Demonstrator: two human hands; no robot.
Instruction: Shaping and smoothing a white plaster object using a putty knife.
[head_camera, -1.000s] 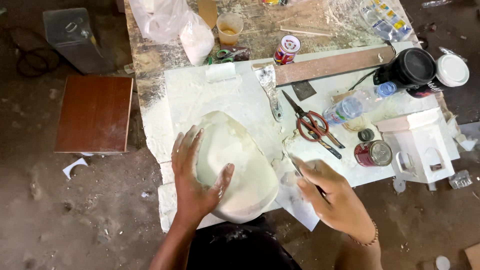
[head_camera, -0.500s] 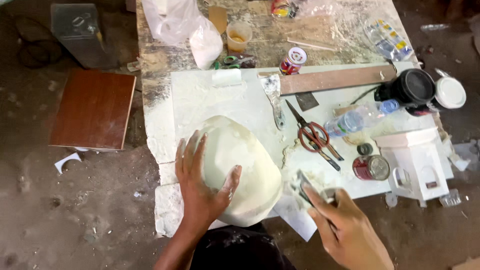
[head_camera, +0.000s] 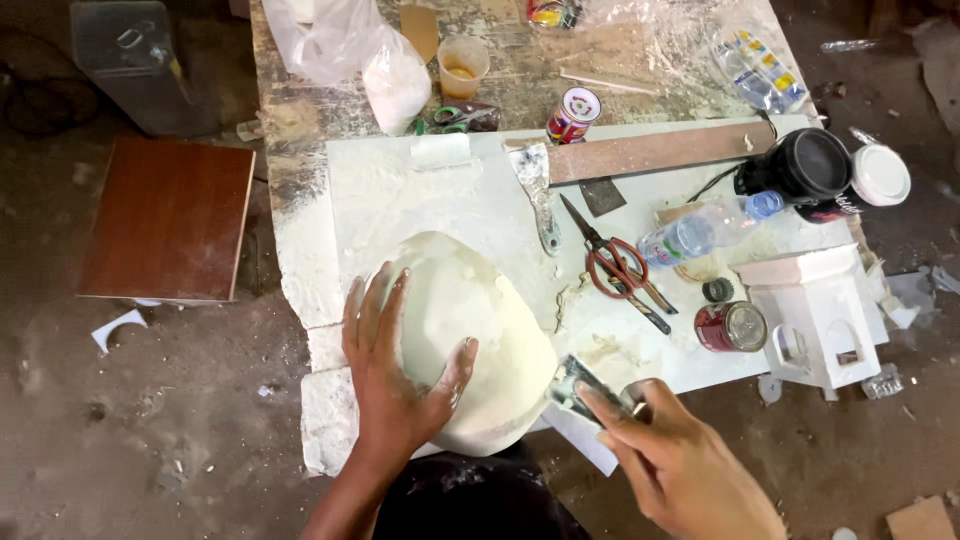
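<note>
From the head view we press our left hand (head_camera: 395, 375) flat, fingers spread and released, on the white plaster dome (head_camera: 470, 340), which sits at the near edge of the bench (head_camera: 300, 160) on a white board (head_camera: 400, 190). Our right hand (head_camera: 680, 465) has its fingers clenched around a small metal scraper (head_camera: 575, 385), whose blade touches the dome's right lower flank. We judge the step in hand to be scraping or smoothing that flank while the other palm steadies the form. The next stroke calls for a shallow blade angle and firm pressure from the bracing palm, so the dome does not slide off the near edge.

The dome looks matte, cream-white and rounded, with faint lumps along its top and a dusty surface. Red-handled scissors (head_camera: 620, 270), a putty knife (head_camera: 540, 195) and a red tin can (head_camera: 730, 327) lie to the right, well apart from the dome.
</note>
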